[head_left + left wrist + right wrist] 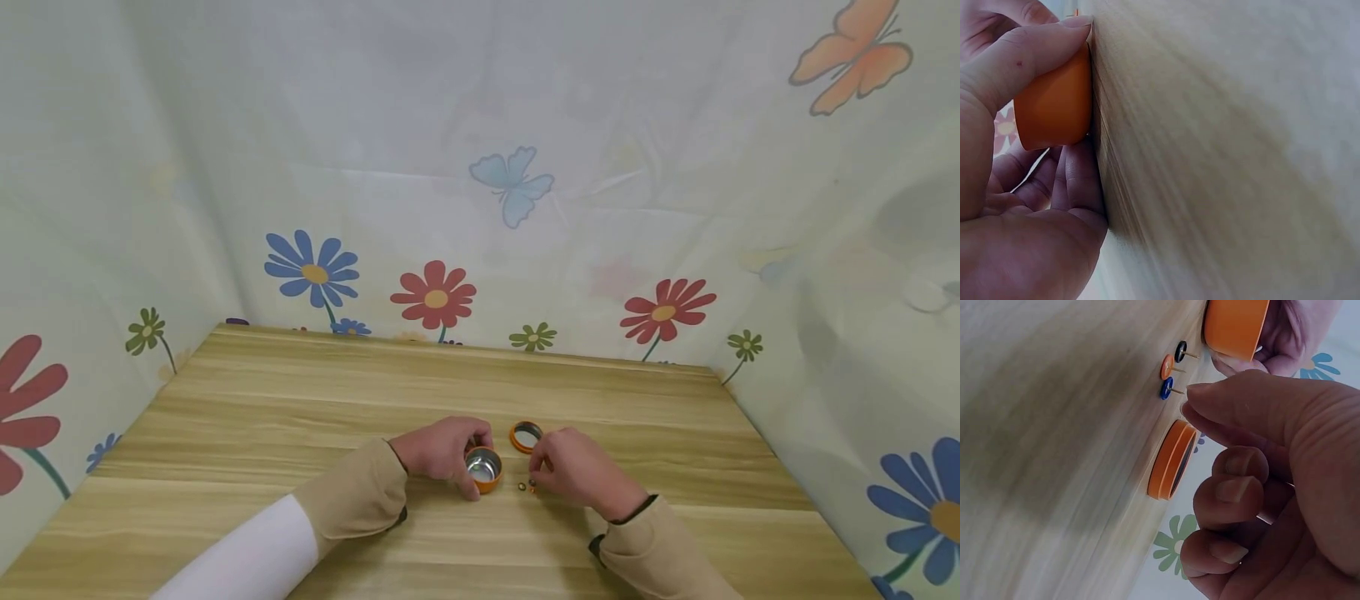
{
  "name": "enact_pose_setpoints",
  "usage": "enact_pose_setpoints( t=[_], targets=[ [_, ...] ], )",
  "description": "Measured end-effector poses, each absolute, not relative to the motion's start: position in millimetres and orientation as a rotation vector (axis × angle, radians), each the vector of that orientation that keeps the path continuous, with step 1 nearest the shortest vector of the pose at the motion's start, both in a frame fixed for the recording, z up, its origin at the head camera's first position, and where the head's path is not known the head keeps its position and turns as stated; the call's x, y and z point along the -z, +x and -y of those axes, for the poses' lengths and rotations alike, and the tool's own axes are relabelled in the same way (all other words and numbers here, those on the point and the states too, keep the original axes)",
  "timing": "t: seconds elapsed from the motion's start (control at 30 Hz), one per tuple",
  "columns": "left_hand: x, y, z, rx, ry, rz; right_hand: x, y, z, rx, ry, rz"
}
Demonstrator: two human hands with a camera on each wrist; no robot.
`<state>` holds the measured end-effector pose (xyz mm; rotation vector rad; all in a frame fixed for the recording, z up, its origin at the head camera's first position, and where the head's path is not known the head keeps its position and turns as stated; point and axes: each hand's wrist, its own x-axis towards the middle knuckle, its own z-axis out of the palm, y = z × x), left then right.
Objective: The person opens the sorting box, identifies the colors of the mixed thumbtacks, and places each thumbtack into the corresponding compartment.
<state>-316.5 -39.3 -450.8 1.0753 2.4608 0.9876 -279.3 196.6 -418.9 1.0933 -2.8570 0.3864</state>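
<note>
My left hand (450,454) grips a small round orange tin (483,470), thumb on one side and fingers on the other. It stands upright on the table, its silvery inside facing up. In the left wrist view the tin's orange wall (1057,106) sits between thumb and fingers, its base at the wood. Three thumbtacks lie points-up beside it: a black thumbtack (1180,351), an orange thumbtack (1167,367) and a blue thumbtack (1167,388). Over them is my right hand (577,468), fingers loosely bent, thumb tip right by the blue tack's pin.
An orange screw lid (526,437) lies on the wooden table (337,392) beyond the tacks, close to my right hand's fingers. Behind the table's far edge hangs a pale curtain (360,183) printed with flowers and butterflies, which also runs along both sides.
</note>
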Motion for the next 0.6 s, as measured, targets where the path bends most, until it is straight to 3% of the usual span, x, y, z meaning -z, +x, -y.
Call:
enact_pose_setpoints(
  t=[0.6],
  targets=[
    [453.1, -319.0, 39.2, -0.994, 1.055, -2.456, 422.4, -278.7, -195.7, -0.331, 1.099, 2.862]
  ],
)
